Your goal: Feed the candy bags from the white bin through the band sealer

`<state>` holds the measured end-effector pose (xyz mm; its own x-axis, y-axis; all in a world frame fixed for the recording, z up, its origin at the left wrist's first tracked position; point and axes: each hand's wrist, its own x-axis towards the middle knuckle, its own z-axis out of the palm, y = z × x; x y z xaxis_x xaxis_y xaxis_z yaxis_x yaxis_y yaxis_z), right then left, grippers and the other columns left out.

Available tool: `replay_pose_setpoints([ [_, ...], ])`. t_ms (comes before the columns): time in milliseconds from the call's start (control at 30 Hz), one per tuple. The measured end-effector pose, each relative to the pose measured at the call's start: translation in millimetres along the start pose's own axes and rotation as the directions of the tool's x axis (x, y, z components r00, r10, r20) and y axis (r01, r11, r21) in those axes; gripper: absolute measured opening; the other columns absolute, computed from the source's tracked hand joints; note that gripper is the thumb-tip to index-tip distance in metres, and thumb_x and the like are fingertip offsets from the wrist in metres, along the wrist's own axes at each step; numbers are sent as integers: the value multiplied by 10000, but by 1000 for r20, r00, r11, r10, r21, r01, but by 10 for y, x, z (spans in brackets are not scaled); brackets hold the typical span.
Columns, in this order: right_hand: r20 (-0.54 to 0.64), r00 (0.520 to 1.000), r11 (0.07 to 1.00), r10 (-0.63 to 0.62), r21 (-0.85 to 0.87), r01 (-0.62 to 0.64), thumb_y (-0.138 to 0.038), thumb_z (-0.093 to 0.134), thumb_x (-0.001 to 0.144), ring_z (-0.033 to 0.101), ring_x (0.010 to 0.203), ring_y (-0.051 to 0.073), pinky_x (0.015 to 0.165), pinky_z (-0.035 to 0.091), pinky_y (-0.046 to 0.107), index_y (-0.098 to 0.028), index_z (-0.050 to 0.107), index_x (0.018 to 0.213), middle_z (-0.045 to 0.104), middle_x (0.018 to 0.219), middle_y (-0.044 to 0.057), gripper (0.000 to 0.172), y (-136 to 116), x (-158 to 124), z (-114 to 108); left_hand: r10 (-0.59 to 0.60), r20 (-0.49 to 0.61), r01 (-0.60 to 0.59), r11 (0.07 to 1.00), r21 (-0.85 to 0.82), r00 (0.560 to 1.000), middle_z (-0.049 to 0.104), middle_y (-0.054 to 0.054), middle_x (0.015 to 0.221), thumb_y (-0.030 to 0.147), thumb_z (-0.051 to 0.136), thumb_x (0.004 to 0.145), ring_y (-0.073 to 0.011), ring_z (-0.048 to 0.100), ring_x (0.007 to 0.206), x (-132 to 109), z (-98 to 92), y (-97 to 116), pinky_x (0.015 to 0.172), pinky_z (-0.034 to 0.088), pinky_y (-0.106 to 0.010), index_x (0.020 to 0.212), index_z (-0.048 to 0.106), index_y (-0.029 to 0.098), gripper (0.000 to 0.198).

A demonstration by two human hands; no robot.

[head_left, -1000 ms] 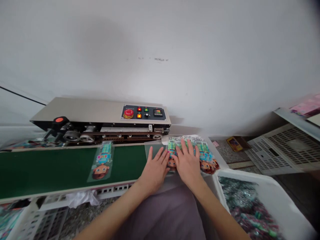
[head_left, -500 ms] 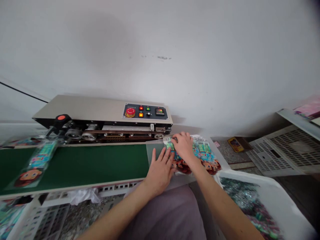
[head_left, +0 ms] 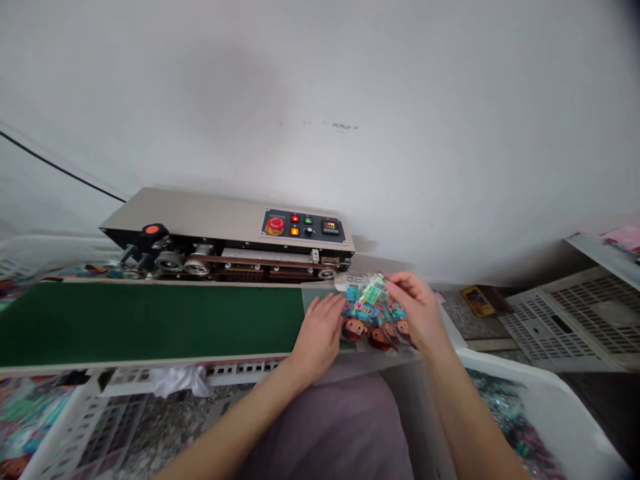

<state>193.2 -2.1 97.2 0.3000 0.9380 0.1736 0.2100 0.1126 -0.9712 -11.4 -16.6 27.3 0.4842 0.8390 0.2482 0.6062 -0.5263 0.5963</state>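
Several clear plastic packets (head_left: 356, 328) with printed cartoon-head cards lie at the right end of the green conveyor belt (head_left: 165, 320). My right hand (head_left: 417, 310) pinches the top of one packet (head_left: 374, 293), which is tilted above the others. My left hand (head_left: 320, 333) rests with its fingers stretched out at the left side of the packets, touching the nearest one; a clear sheet or bag edge lies under it. Behind the belt stands a band sealing machine (head_left: 225, 227) with rollers and a lit control panel (head_left: 304, 227).
A white bin (head_left: 555, 393) with shiny packets stands at the lower right. Grey perforated crates (head_left: 565, 320) lean farther right, near a small box (head_left: 484, 301) on the floor. At the lower left, a white crate (head_left: 83, 420) holds colourful packets. The wall is close behind the machine.
My right hand has moved right and lifted a packet's top off the pile. A packet on the belt's left end has gone from the belt. The view has shifted slightly.
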Motion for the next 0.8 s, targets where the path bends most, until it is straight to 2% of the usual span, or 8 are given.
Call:
replay_pose_setpoints([
  [67,-55,996,983,75,171,-64,-374,842,649,542,666,129,612,417,250,-240,627,788,636,764,-30,289,-79,-17,-120,71,85,-78,994,75,994,515,-117,1517,116,388,962,-257,401,1454,87,57,-23,1222,281,-512,1411,526,133,470],
  [200,-27,988,950,150,280,-136,-314,873,611,576,721,130,625,449,247,-274,706,979,650,826,-23,406,-164,-6,-291,221,222,-266,943,199,950,385,-127,1602,238,393,1007,-292,299,1505,214,212,-55,1217,201,-621,1495,431,136,500],
  [300,11,985,954,171,250,-168,-329,850,651,601,775,153,676,482,279,-288,728,993,679,885,3,366,-162,-31,-387,238,190,-286,914,289,953,316,-104,1636,381,269,1063,-273,261,1521,186,290,-86,1205,164,-669,1546,344,169,533],
  [467,62,963,940,260,213,-268,-370,881,597,577,681,138,603,472,263,-245,704,843,651,804,-6,328,-73,-135,-372,193,135,-232,888,398,972,295,-120,1641,398,229,1066,-260,254,1523,73,330,-140,1213,96,-679,1559,316,143,561],
  [567,167,927,919,337,155,-362,-389,864,610,519,567,105,511,429,230,-228,673,842,635,747,-23,340,-1,-210,-272,153,134,-196,887,417,979,304,-142,1633,383,243,1062,-274,284,1511,67,314,-120,1212,94,-685,1552,328,118,564],
  [700,398,800,889,448,-102,-447,-361,747,665,463,465,61,440,369,211,-215,627,784,735,1007,23,224,117,-314,-79,146,149,-196,890,412,978,262,-164,1643,360,296,1048,-290,287,1510,92,235,-53,1211,105,-681,1554,315,98,570],
  [733,405,788,885,463,-163,-436,-344,711,668,457,454,57,433,362,211,-217,609,764,736,1086,31,189,151,-331,-27,148,155,-200,892,405,977,251,-168,1646,355,308,1044,-289,288,1510,97,209,-43,1213,103,-678,1555,308,91,575],
  [800,354,830,900,431,-240,-365,-305,655,659,519,507,83,456,384,216,-226,582,730,728,1159,41,128,218,-344,71,153,167,-208,895,395,974,239,-180,1646,336,325,1039,-281,290,1510,103,162,-34,1216,97,-672,1557,288,71,583],
])
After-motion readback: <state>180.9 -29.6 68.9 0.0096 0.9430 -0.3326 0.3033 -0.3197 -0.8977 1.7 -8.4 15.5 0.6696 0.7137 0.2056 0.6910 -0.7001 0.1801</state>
